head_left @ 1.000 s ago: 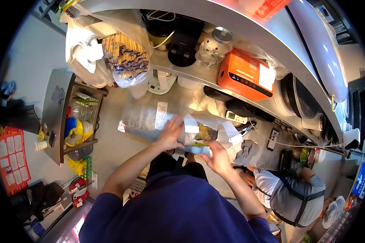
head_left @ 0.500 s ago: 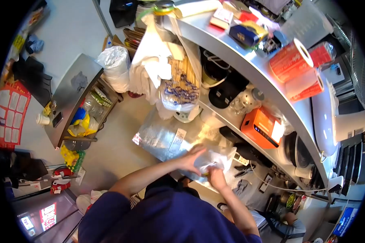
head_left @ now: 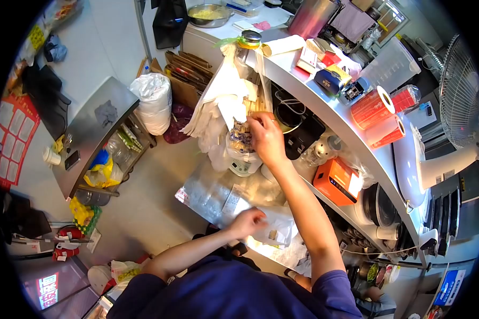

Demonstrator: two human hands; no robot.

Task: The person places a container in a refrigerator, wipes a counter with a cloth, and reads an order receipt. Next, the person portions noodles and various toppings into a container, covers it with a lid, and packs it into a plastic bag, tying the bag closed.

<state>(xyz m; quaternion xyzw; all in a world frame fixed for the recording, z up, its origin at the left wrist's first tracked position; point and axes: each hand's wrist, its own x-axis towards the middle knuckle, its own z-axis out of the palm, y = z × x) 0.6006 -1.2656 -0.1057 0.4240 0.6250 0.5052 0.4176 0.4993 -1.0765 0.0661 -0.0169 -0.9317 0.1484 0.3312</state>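
Observation:
My right hand reaches out over a clear bag of wooden chopsticks with blue-printed wrappers. Its fingers are curled down at the bundle, and whatever they grip is hidden. Nearer my body, my left hand is bent over the upper left edge of a white plastic bag. Its fingertips are curled and smeared by motion, so a hold on the bag cannot be made out. The bag lies on a shiny metal surface. White plastic bags hang bunched beside the chopsticks.
A curved counter on the right carries orange-red rolls and small boxes. Below it, a shelf holds an orange box and a glass jar. A side table with a phone stands left. A fan is at far right.
My right hand has left the white bag and moved forward to the chopsticks. My left hand has drawn its fingers in beside the bag, which now lies lower and flatter.

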